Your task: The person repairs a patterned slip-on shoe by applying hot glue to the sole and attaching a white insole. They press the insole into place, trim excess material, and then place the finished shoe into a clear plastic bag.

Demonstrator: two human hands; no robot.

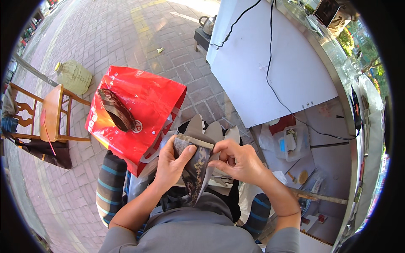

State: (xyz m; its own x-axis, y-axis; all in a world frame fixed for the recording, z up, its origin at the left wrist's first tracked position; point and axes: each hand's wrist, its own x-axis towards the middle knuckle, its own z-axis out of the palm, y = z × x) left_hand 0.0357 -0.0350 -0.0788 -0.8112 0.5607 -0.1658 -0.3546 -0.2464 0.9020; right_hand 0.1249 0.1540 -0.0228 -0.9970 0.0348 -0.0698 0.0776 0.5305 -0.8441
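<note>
Holding a dark patterned paper piece (195,166) over the lap, the person grips it from both sides. The left hand (171,162) wraps its lower left edge, thumb pressed flat on the face, fingers closed around the back. The right hand (236,160) pinches the upper right edge near the pale strip along the top, its fingers narrow and closed on the sheet. The piece hangs upright between the two hands, just above the grey shirt and the knees.

To the left a red bag (139,109) rests against the person's knee, and a folded dark patterned band (117,110) lies on top of it. Pale card shapes (211,130) stand just behind the hands. A wooden chair (52,114) is well apart at the left, and a white desk (291,76) with a black cable (274,84) is at the right.

The sheet looks thin and stiff, so a hard pinch from the right hand could likely crease or tear the edge. If either grip loosens, the piece could slip down to the brick floor (114,33). The band on the sloping bag may also slide off if the knee nudges it.
</note>
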